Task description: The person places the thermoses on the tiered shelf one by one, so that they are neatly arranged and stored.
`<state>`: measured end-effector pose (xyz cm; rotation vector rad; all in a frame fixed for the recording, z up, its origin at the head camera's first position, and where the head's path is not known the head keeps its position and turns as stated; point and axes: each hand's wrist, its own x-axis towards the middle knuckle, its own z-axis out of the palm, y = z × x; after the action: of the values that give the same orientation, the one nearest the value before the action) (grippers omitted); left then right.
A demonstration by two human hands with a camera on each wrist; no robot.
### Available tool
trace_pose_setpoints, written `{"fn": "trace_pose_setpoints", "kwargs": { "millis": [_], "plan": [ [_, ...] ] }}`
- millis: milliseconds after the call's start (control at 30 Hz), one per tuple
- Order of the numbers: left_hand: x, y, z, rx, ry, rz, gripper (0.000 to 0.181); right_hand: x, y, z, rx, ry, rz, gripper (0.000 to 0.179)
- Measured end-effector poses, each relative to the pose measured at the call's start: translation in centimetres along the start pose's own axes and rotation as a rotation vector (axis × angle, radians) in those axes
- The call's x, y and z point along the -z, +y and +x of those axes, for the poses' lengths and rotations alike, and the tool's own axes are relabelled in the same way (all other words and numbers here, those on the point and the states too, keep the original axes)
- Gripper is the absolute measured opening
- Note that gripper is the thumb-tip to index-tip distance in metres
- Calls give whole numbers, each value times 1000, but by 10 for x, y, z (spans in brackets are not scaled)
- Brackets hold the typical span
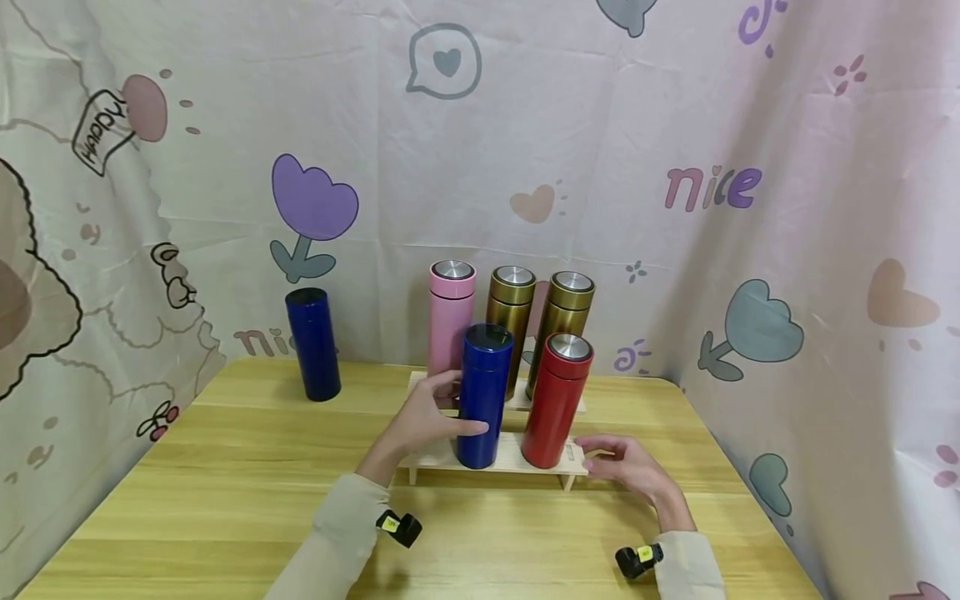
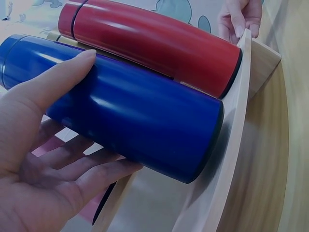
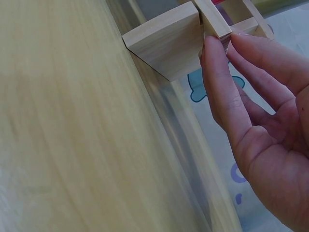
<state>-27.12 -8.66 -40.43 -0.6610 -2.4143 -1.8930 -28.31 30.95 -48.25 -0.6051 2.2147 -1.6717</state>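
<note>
A blue thermos flask (image 1: 482,396) stands on the front tier of a two-step wooden rack (image 1: 442,455). My left hand (image 1: 422,414) holds it from the left, thumb across its front and the other fingers behind. Beside it on the same tier is a red thermos flask (image 1: 557,408). At the tier's right end my right hand (image 1: 632,468) pinches the board's edge between thumb and fingers; the right wrist view shows this grip next to the rack's leg (image 3: 164,43).
On the back tier stand a pink flask (image 1: 447,329) and two gold flasks, one in the middle (image 1: 512,304) and one at right (image 1: 570,304). Another blue flask (image 1: 313,346) is on the wooden table (image 1: 225,483) at back left. A patterned curtain (image 1: 577,125) hangs behind.
</note>
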Motion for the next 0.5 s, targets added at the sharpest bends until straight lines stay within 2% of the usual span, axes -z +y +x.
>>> {"fn": "trace_pose_setpoints", "kwargs": {
  "millis": [500],
  "plan": [
    [-8,1,3,-14,-27,-34,82,-1,-2,1,-1,-2,11,52]
  ]
}}
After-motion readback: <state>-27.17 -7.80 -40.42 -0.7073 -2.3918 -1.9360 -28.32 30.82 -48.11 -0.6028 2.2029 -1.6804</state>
